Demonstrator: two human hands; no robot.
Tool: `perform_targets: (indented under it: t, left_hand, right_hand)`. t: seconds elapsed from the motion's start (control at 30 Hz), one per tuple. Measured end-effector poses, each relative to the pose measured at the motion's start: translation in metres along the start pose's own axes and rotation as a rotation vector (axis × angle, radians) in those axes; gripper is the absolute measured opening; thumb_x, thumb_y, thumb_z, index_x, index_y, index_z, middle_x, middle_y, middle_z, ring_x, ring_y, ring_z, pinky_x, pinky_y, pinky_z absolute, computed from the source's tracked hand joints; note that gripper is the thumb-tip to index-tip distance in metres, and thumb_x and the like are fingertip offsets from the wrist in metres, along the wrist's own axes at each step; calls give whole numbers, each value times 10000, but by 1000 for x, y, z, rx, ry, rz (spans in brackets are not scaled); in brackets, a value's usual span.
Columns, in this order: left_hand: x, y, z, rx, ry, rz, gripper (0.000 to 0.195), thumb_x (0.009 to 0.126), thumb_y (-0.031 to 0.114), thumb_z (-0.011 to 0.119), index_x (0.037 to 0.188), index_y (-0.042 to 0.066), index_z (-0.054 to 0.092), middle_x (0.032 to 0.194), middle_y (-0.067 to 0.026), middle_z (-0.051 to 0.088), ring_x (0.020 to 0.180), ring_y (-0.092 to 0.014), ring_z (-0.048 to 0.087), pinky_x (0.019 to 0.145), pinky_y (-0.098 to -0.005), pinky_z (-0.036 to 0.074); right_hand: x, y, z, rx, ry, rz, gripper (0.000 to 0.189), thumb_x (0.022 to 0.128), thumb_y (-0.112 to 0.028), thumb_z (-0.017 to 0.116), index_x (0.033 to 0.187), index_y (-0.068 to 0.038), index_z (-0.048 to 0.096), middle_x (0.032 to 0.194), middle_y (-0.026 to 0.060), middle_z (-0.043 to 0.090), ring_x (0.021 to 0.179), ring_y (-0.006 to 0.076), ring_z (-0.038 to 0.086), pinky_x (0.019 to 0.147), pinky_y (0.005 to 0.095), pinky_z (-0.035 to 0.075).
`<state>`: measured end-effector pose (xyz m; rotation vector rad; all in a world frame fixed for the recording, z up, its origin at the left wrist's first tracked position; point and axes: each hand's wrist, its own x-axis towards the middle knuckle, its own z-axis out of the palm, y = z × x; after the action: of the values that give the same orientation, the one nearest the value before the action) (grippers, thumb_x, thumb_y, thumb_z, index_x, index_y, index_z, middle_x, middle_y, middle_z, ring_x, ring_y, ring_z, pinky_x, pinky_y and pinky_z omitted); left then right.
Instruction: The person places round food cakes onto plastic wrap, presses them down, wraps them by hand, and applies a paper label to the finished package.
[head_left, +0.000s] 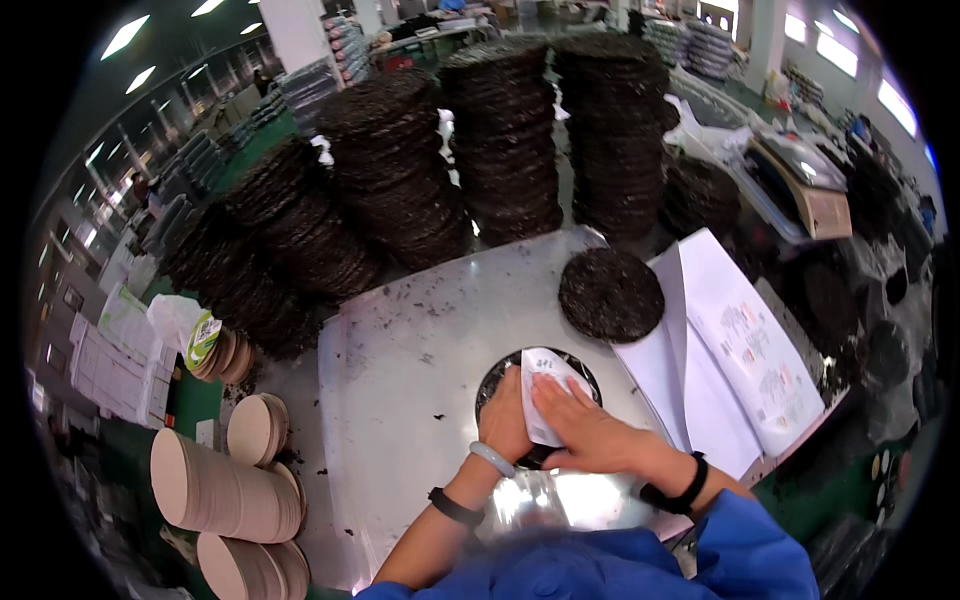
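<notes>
A round dark disc with a shiny rim (487, 382) lies on the metal tabletop near my body. Folded white printed paper (546, 364) rests on top of it. My left hand (506, 416) presses along the left edge of this paper, its fingertips partly hidden. Spread flat over the paper's right side is my right hand (581, 424), fingers extended. Just beyond, up and to the right, sits a dark, rough pressed cake (611, 295). Large white printed sheets (757, 352) lie at the right, touching or close to that cake.
Tall stacks of dark round cakes (502, 142) line the far edge of the metal tabletop (405, 360). Rolls of pale round discs (232, 487) lie at the lower left. A white plastic bag (176, 319) is at the left; a cardboard box (821, 210) stands back right.
</notes>
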<state>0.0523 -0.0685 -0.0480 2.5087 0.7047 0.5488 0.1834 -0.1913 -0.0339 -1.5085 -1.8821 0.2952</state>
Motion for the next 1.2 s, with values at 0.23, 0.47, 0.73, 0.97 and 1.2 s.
perform_targets:
  t: [0.23,0.47,0.73,0.97,1.2]
  left_hand:
    - [6,-6,-54,-426,-196,318,746,793,107,702,1423,-56,339,1463,-230,385,1378,-404,360,1119,-409,359]
    - [-33,-35,-12,-1236,64,-373,737,985,239,555,1548,6,141,1601,-181,182,1498,-276,118,1202,-382,121]
    - [1,9,-8,133,-101,109,868,915,478,577,1443,-143,280,1539,-314,232,1454,-449,170,1175,-563,110]
    - [-11,15,2,277,-228,265,798,912,526,526,1465,-23,353,1552,-244,276,1458,-430,189,1153,-626,95]
    - [3,9,-16,-289,-795,508,443,1016,291,437,1368,32,508,1409,-119,529,1376,-279,415,1194,-485,167]
  right_hand:
    - [42,35,-4,10,-135,358,649,1004,-404,403,1521,-40,257,1584,161,248,1480,354,170,1193,462,156]
    - [47,-6,47,-517,-245,54,648,975,-396,475,1517,-95,288,1605,162,186,1480,406,127,1161,607,116]
    - [40,53,1,-194,137,595,451,919,-378,615,1182,-15,572,1139,279,594,1028,445,594,929,490,460]
    - [37,73,1,-79,96,619,366,972,-404,505,923,-70,646,853,213,671,836,445,628,743,528,481]
    - [29,80,9,21,155,682,412,977,-413,491,901,-35,638,874,237,661,843,432,630,752,500,480]
